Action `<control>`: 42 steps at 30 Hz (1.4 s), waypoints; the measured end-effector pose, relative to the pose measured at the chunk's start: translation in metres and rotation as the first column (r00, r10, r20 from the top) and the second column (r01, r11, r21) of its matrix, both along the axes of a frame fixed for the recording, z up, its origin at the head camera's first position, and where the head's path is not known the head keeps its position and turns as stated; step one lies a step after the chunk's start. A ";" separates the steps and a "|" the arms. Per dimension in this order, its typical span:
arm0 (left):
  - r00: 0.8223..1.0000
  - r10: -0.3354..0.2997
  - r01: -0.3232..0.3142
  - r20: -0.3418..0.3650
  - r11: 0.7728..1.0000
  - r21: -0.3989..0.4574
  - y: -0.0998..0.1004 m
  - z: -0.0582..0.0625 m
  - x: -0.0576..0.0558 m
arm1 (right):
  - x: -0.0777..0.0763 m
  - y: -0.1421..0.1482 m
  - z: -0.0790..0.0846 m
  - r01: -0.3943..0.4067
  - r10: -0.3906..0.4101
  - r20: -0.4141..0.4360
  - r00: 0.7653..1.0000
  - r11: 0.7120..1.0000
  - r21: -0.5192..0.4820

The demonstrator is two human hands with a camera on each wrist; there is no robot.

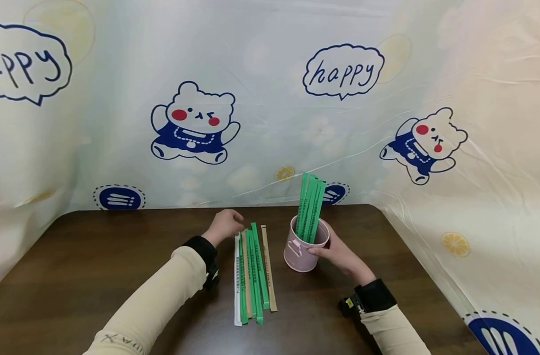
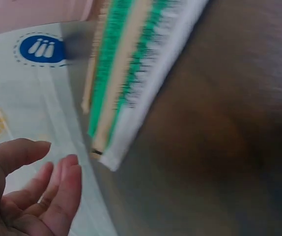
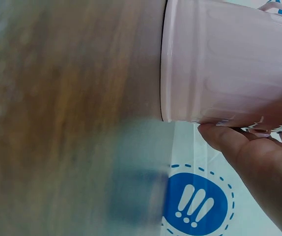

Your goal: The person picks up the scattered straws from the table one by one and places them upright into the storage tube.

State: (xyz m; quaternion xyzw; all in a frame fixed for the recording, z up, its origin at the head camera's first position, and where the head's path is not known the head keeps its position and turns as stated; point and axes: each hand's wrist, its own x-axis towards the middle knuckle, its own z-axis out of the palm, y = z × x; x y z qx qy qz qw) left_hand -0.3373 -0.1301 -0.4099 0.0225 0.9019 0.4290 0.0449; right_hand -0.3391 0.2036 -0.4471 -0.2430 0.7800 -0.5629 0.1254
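A small pink pail (image 1: 300, 257) stands on the table with several green paper-wrapped sticks (image 1: 311, 204) upright in it, like packed chopsticks. My right hand (image 1: 341, 254) grips the pail from its right side, thumb at the front near the rim. In the right wrist view the hand (image 3: 259, 160) lies along the pail's wall (image 3: 229, 64). Left of the pail, several wrapped sticks lie side by side: green ones (image 1: 254, 276), a white one (image 1: 237, 281) and tan ones (image 1: 268, 271). By their far ends is my left hand (image 2: 42, 191), holding nothing, fingers loosely bent and thumb apart.
The dark brown table (image 1: 119, 281) reaches to a printed curtain (image 1: 270, 98) with bears and speech bubbles, hanging behind it and along the right side. Wrist cameras on black bands (image 1: 376, 296) sit over pale sleeves (image 1: 163, 276).
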 end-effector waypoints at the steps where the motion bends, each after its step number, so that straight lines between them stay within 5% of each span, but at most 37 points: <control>1: 1.000 -0.002 0.002 0.022 1.000 -0.019 -0.001 -0.002 0.001 | 0.000 0.000 0.001 0.003 -0.003 0.000 1.000 1.000 0.007; 13: 0.991 0.050 -0.042 0.126 0.997 -0.059 -0.002 -0.024 0.011 | 0.000 0.000 0.003 0.006 -0.006 0.011 1.000 1.000 0.011; 28: 0.996 0.079 -0.070 0.050 0.985 -0.157 0.006 -0.034 0.009 | 0.000 0.000 0.000 -0.001 0.001 -0.007 1.000 1.000 -0.018; 42: 0.986 0.122 -0.109 0.109 0.987 -0.117 -0.002 -0.024 0.007 | 0.000 0.000 0.002 0.014 -0.014 -0.005 1.000 1.000 -0.003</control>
